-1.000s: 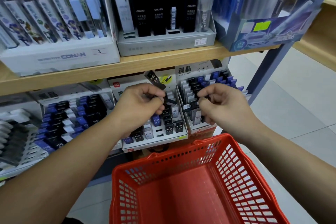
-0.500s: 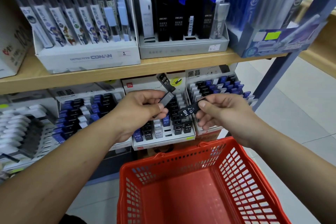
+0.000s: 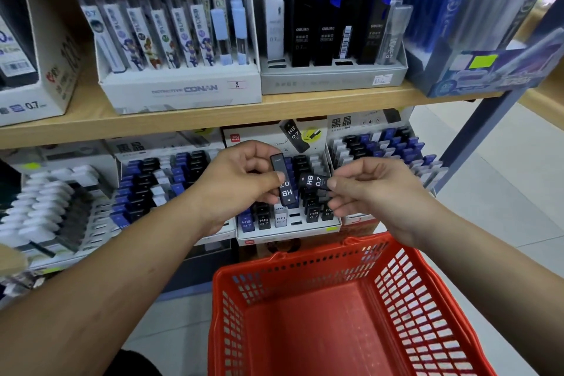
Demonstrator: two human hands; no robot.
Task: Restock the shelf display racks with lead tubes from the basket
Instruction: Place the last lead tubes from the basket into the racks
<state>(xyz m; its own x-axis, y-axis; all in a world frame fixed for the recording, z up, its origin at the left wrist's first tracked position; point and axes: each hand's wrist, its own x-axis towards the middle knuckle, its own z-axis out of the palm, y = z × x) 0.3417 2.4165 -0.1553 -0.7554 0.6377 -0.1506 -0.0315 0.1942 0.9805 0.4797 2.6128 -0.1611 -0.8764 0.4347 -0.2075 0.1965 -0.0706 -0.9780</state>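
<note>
Your left hand [image 3: 241,183] now holds black lead tube [image 3: 282,183] near upright, no longer slanted as in earlier frame, label inverted; thumb and fingers pinch it mid-length, in front of middle rack [image 3: 287,230]. Second tube [image 3: 314,181] lies level, right hand [image 3: 375,192] nipping its end. Judgement: light, rigid, slick plastic; take by flat sides, mid-length. Second tube's right end hidden under your fingertips. Basket [image 3: 305,265] floor shows no tubes; near edge cut off.

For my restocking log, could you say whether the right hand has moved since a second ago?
Yes: leftwards. The right hand has drawn away from the right white display rack towards the middle white rack.
</note>
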